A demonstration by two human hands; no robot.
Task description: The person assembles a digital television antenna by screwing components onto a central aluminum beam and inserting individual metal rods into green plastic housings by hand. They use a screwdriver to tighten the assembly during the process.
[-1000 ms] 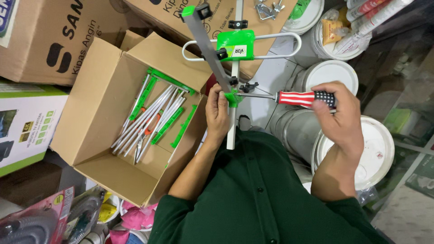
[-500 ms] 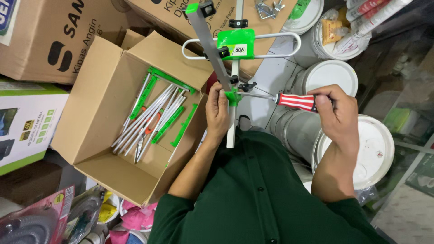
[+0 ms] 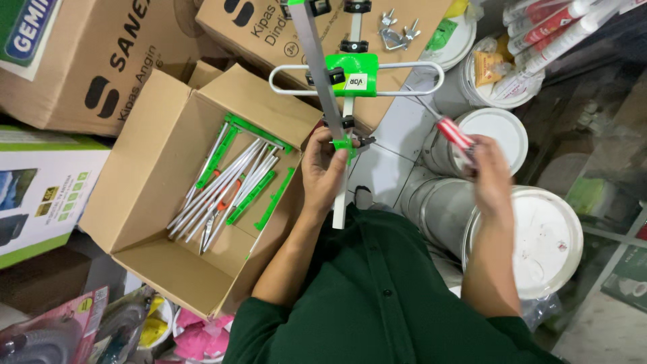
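Observation:
My left hand (image 3: 325, 170) grips the white boom of a partly built antenna (image 3: 350, 81) with a green plastic block and a looped metal element. A grey metal bar crosses the boom at an angle. My right hand (image 3: 486, 172) holds a screwdriver with a red, white and blue handle (image 3: 455, 133), lifted to the right and away from the antenna. The hand is blurred by motion. An open cardboard box (image 3: 155, 202) to the left holds several metal rods and green plastic pieces (image 3: 232, 182).
Large cardboard boxes (image 3: 114, 54) stand at the upper left and top. White lidded buckets (image 3: 539, 243) stand at the right. Wing bolts (image 3: 394, 30) lie on the top box. Tubes of sealant (image 3: 552, 27) lean at the upper right. Coloured packages fill the lower left.
My right hand has pulled the screwdriver off the antenna's clamp and swung it up and to the right. The left hand keeps its grip on the boom.

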